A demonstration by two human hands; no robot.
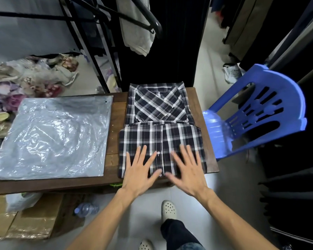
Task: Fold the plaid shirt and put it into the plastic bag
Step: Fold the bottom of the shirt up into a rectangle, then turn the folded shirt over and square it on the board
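Observation:
The black-and-white plaid shirt (159, 112) lies on the right half of a low wooden table (114, 112), its lower part folded up over the body, the collar at the far end. Both my hands lie flat on the near folded part with fingers spread: my left hand (140, 170) on the left of the button placket, my right hand (187, 170) on the right, slightly blurred. Neither holds anything. The clear plastic bag (54, 138) lies flat on the table's left half, apart from the shirt.
A blue plastic chair (257, 112) stands close against the table's right side. A black clothes rack (98, 51) with hanging garments is behind the table. Piles of clothes are at the far left. Cardboard (25, 222) and a water bottle (86, 209) lie on the floor under the table's front.

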